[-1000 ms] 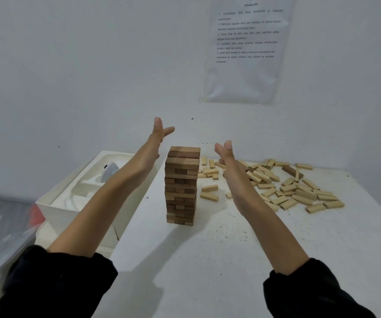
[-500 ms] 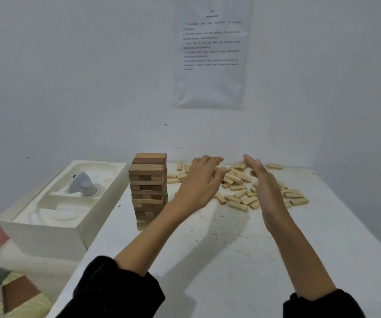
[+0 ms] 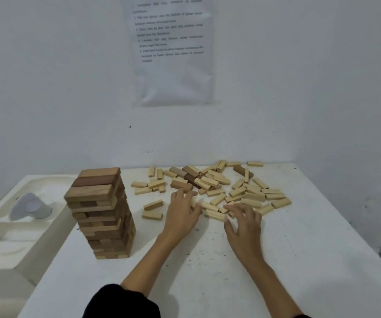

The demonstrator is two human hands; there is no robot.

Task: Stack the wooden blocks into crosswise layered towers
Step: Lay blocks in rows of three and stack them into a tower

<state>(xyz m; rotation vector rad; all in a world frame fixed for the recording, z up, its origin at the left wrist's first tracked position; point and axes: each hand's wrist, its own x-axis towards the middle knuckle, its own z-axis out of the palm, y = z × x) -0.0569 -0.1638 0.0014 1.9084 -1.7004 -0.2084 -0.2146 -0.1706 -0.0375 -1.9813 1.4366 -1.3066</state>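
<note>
Loose blocks [image 3: 237, 191] lie right of the tower [image 3: 100, 214] on the tabletop [image 3: 208, 271].
My left hand [image 3: 182, 214] rests released on them; my right hand [image 3: 244, 226] hovers, fingers bent, grasping nothing. Print on the wall sheet [image 3: 173, 65]: illegible.

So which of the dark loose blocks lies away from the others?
The dark block at the back right of the pile, alone among pale ones; the other dark blocks bunch together at its back left.

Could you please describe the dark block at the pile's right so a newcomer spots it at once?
On the white table, right of the tower, lies a scatter of loose blocks. Near its back right edge sits a dark block, the only brown one among pale neighbours.
</note>
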